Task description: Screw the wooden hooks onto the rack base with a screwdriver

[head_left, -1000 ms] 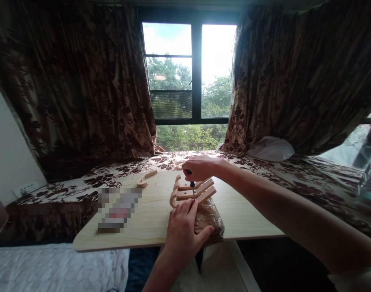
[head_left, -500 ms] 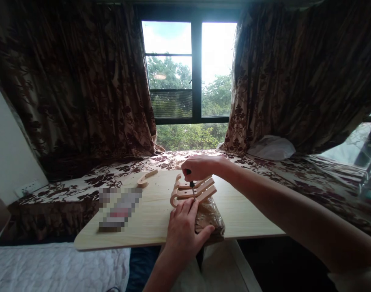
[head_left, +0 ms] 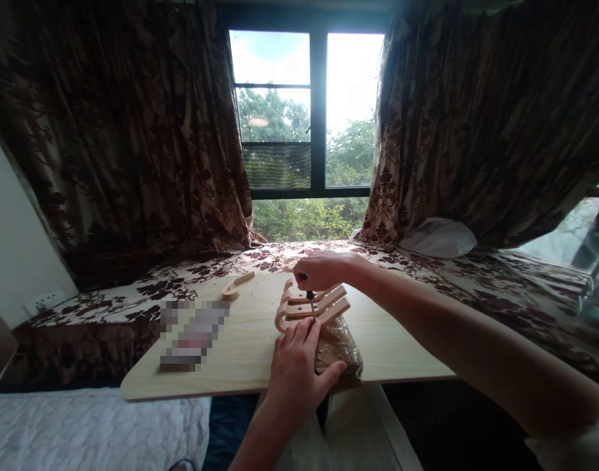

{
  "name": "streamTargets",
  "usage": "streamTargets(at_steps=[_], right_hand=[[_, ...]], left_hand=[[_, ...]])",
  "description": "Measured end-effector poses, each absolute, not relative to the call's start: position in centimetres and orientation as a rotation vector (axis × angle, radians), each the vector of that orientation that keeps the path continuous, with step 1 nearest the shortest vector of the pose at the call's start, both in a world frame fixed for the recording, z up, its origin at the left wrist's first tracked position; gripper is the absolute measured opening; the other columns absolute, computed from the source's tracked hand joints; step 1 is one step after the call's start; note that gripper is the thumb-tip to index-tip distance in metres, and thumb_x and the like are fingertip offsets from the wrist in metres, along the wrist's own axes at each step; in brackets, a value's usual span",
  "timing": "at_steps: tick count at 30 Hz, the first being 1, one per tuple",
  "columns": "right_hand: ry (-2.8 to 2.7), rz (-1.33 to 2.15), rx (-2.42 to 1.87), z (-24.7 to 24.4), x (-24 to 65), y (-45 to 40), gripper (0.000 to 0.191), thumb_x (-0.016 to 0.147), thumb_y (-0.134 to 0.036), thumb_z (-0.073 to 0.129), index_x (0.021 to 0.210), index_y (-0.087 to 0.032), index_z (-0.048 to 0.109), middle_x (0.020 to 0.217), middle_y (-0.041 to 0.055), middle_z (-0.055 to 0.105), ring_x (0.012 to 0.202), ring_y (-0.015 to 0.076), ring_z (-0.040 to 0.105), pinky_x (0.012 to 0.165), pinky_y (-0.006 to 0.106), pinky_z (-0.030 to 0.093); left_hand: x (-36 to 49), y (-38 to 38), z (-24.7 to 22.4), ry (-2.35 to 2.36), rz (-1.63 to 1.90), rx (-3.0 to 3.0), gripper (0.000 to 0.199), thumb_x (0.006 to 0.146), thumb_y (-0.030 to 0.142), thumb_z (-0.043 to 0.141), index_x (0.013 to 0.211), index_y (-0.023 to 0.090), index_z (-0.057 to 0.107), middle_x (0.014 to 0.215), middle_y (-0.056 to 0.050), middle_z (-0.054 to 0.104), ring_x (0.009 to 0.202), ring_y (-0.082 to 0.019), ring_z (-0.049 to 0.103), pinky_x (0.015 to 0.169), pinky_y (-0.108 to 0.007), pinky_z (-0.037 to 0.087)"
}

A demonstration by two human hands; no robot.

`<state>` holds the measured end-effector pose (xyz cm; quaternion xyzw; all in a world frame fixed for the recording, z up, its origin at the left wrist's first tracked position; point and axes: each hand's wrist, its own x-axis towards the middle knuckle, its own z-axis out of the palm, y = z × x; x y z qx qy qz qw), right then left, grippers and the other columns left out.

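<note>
The right hand (head_left: 325,269) has its fingers wrapped around the handle of a screwdriver (head_left: 310,296), its shaft pointing down onto the nearest of three wooden hooks (head_left: 323,306). The left hand (head_left: 295,360) is spread, fingers against that hook, thumb apart on a brown wrapped parcel (head_left: 337,350). The three hooks lie side by side across the parcel, which sits at the table's (head_left: 402,350) near edge; its shiny wrapping hides whatever it holds. A loose hook (head_left: 237,286) lies by the far left corner, and a pixelated item (head_left: 194,337) near the left edge. Beyond the table, a white plastic bag (head_left: 439,237) rests on the cloth-covered ledge (head_left: 146,288), its contents hidden; a clear container (head_left: 598,297) stands far right, contents too dim to tell.
</note>
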<state>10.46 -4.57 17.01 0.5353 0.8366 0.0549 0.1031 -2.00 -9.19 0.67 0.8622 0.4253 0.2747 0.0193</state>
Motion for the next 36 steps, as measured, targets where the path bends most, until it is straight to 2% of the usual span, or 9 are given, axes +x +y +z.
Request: streamTargets(at_steps=[7,15,21,27,36], right_hand=[[2.41,0.18,1.689,16.7,10.9,-4.2,0.029,0.091,-0.035,0.053,0.112,-0.015,0.057,0.108,0.0077,0.06,0.089,0.0188,0.061,0.075,0.038,0.051],[2.504,0.131,1.577,16.9,11.0,-4.7,0.026,0.091,-0.033,0.053,0.11,-0.016,0.059,0.108,0.0068,0.06,0.089,0.0183,0.06,0.076,0.038,0.051],[2.484,0.188,1.709,15.5,10.9,-4.0,0.028,0.091,-0.033,0.053,0.112,-0.016,0.057,0.109,0.0074,0.06,0.089,0.0183,0.06,0.075,0.038,0.052],[2.503,0.3,1.836,14.7,11.4,-1.8,0.029,0.091,-0.033,0.054,0.114,-0.016,0.056,0.111,0.0079,0.059,0.091,0.019,0.06,0.076,0.039,0.051],[2.563,0.294,1.888,14.1,12.7,3.7,0.031,0.091,-0.033,0.054,0.116,-0.016,0.055,0.111,0.008,0.059,0.091,0.0191,0.06,0.076,0.039,0.051]], left_hand=[[-1.9,-9.0,0.7,1.313,0.852,2.681,0.065,0.075,0.045,0.063,0.13,0.014,0.047,0.134,-0.011,0.047,0.124,-0.029,0.038,0.103,-0.045,0.032],[-1.9,-8.9,0.6,1.311,0.841,2.688,0.066,0.076,0.047,0.061,0.131,0.013,0.046,0.135,-0.011,0.046,0.125,-0.029,0.037,0.104,-0.044,0.03],[-1.8,-9.0,0.7,1.332,0.829,2.689,0.066,0.075,0.044,0.065,0.13,0.013,0.046,0.134,-0.011,0.047,0.124,-0.029,0.038,0.103,-0.045,0.032],[-0.4,-5.2,1.4,1.38,0.873,2.686,0.06,0.078,0.042,0.064,0.127,0.011,0.049,0.13,-0.014,0.05,0.121,-0.03,0.041,0.101,-0.044,0.034],[0.5,-0.6,2.0,1.353,0.828,2.685,0.064,0.072,0.047,0.068,0.125,0.016,0.049,0.128,-0.01,0.05,0.118,-0.029,0.043,0.1,-0.042,0.035]])
